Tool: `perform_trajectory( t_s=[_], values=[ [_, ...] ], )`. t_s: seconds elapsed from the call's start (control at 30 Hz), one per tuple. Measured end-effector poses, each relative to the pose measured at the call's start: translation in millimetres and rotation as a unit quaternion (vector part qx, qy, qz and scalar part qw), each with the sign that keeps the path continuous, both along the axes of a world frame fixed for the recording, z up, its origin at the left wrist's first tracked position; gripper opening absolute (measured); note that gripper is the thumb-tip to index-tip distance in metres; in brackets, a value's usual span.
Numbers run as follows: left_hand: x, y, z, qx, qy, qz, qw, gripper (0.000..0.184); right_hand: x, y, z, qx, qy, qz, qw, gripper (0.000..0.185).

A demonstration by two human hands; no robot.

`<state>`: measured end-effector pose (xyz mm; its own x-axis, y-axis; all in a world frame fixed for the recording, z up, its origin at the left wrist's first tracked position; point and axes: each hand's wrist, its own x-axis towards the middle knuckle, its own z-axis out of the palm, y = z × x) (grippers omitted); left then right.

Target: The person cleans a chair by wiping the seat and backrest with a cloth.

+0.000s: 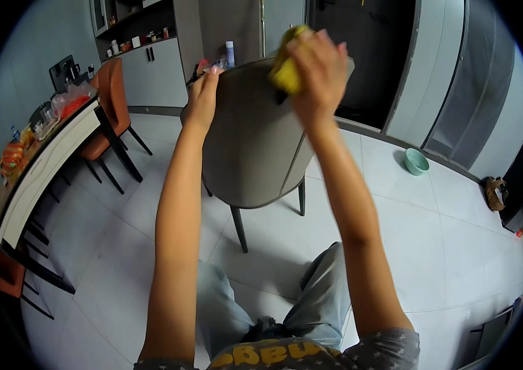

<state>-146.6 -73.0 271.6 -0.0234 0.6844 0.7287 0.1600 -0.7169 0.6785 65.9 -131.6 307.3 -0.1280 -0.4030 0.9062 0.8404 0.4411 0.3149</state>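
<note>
- Far to the left of the left hand is a long worktop (52,176). A red bag (75,107) and an orange striped bag (12,159) sit on it, with other small things.
- An orange chair (111,92) is by the worktop, on the side nearer the left hand.
- Past the left hand, at the back, is a white cupboard (155,73) with little things on top.
- A spray can (230,54) stands up behind the grey chair, just to the right of the left hand.
- The grey chair (252,142) is right in front of the person, between and below the two hands. Its back is in the way of what is behind it.
- On the floor, to the right of the right hand and lower down, is a green bowl (416,163).
- Farther right is a brown bag (495,193).
- The left hand (203,97) is curled on the top left edge of the grey chair and grips it. Some fingers are hidden.
- The right hand (323,71), well apart from the left, is bent tight around a yellow cloth (287,73) at the chair's top right part. It looks blurry.
</note>
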Motion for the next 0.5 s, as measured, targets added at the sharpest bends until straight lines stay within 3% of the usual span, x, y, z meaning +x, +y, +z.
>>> perform_trajectory(
  t_s=[0.1, 0.27, 0.5],
  values=[
    [5, -6, 2, 0.036, -0.006, -0.003, 0.999, 0.044, 37, 29, 20, -0.042, 0.086, 0.063, 0.993, 0.049],
    [7, -9, 2, 0.047, 0.019, -0.035, 0.998, 0.033, 17, 50, -56, -0.11, 0.177, 0.177, 0.962, 0.053],
    [5, -1, 0, 0.093, 0.001, -0.098, 0.991, 0.033, -23, 53, -238, -0.299, 0.038, 0.091, 0.949, 0.041]
  ],
)
